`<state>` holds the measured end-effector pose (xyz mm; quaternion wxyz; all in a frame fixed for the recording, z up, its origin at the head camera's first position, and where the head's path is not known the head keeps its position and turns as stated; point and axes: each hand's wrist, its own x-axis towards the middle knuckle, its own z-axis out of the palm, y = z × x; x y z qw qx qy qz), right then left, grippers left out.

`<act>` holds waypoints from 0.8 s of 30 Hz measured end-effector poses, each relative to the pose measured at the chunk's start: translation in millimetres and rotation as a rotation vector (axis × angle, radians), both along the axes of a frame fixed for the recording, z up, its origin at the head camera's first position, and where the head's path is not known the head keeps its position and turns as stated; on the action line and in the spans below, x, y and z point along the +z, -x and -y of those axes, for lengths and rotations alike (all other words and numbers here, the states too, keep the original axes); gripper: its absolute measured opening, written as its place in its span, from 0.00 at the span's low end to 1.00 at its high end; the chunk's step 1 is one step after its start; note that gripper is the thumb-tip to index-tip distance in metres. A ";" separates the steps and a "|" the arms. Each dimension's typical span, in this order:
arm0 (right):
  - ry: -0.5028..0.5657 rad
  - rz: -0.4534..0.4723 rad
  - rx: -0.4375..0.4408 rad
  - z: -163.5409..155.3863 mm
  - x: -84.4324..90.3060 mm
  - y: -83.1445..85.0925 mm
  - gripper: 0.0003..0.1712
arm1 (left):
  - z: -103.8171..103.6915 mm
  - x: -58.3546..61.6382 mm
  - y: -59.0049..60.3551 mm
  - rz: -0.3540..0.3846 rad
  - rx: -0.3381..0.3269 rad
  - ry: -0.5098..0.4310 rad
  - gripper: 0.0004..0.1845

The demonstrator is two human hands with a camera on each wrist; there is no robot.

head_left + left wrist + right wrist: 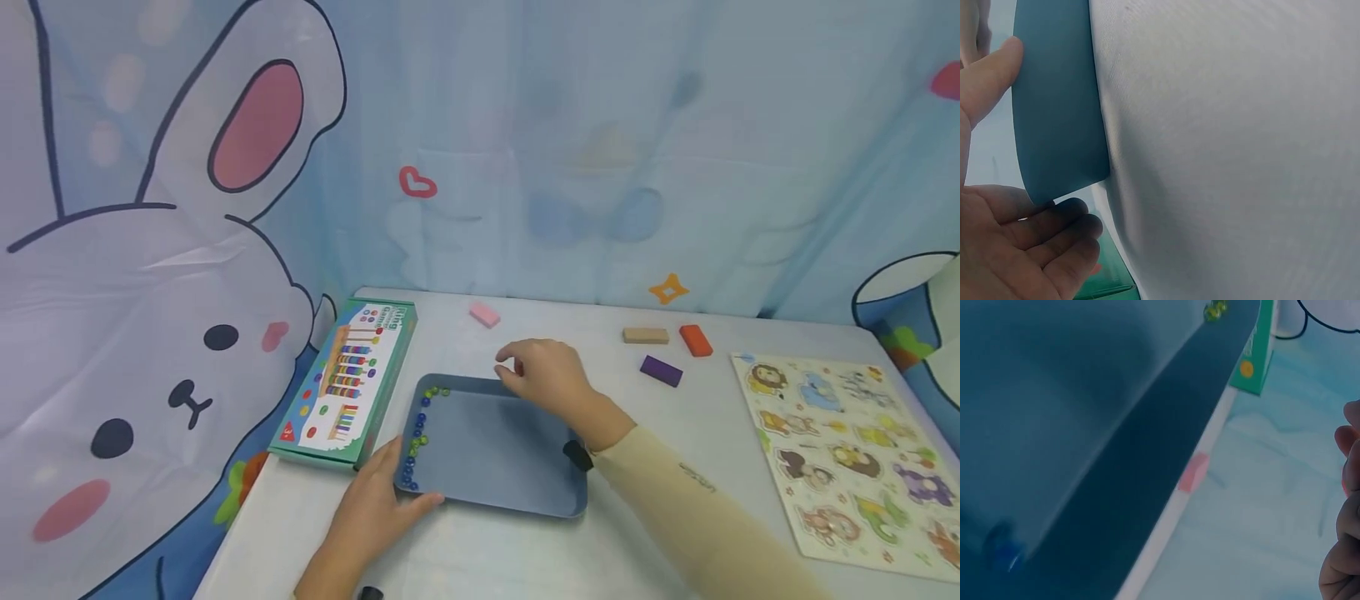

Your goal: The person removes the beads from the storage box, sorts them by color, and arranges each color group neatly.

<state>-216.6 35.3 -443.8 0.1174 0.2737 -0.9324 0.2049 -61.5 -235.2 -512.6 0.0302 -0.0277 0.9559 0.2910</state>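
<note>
A blue-grey tray (502,450) lies on the table with blue and green beads (418,425) along its left side. My left hand (375,504) rests at its near left corner. The thumb touches the near wall and loosely bent fingers lie by the left side, as the left wrist view also shows. My right hand (551,379) hovers over the tray's far edge, fingers bent, with a gap between thumb and index tips. No held thing is visible there. In the right wrist view, a blurred blue bead (1007,553) sits near the tray's far wall.
Left of the tray lies a green game box (345,383). Behind it is a pink block (484,314); to the right are a wooden block (645,336), a red block (696,340) and a purple block (662,371). An animal puzzle board (847,458) lies far right.
</note>
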 end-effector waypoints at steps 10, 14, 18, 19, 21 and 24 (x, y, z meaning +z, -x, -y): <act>-0.047 0.135 0.032 70.6 -30.2 11.7 0.10 | -1.8 1.3 0.9 -0.043 -0.033 0.007 0.62; -0.042 0.157 0.030 80.0 -40.6 11.3 0.11 | -2.0 1.9 0.8 -0.044 -0.032 0.004 0.62; -0.047 0.157 -0.003 82.6 -49.7 14.3 0.10 | -1.3 1.8 0.6 -0.054 -0.038 -0.001 0.61; -0.053 0.159 -0.009 83.4 -51.9 15.5 0.10 | -0.9 1.6 0.6 -0.053 -0.038 0.000 0.61; -0.060 0.171 -0.004 85.8 -55.3 17.1 0.11 | 0.0 0.7 0.2 -0.054 -0.038 0.003 0.61; -0.098 0.185 0.024 91.5 -59.5 18.4 0.12 | 1.0 -1.2 -0.4 -0.056 -0.034 0.003 0.62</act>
